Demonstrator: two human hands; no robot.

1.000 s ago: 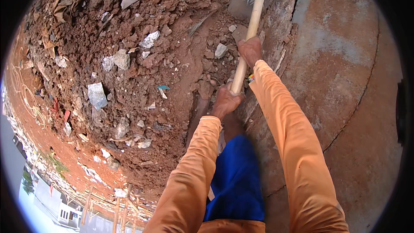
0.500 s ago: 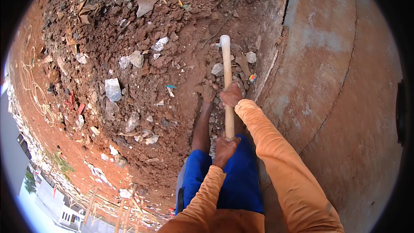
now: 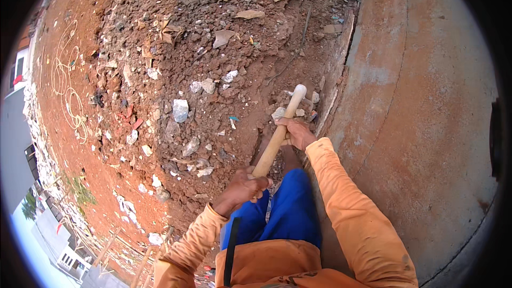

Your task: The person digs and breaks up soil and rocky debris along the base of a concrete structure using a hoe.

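Note:
Both my hands grip the thick wooden handle (image 3: 273, 146) of a tool. My left hand (image 3: 241, 188) is closed round its lower end, out in front of my blue trousers. My right hand (image 3: 298, 132) is wrapped round it higher up, nearer the pale, rounded far end. That end points away from me and to the right, over loose stones beside the concrete. Only a small bit of the tool's head shows under it, so its kind is unclear. The handle partly covers my bare lower legs, which stand in a narrow dug strip.
On the left rises rough brown soil (image 3: 213, 112) with stones, rubble and scraps. A white chunk of rubble (image 3: 180, 110) lies there. To the right runs a soil-stained concrete slab (image 3: 405, 112) with a raised broken edge. A pale looped cord (image 3: 72, 93) lies far left.
My left hand has moved left and slightly forward with the lower end. The handle has gone from nearly straight to slanted, its far end shifting right and nearer. The view has shifted too.

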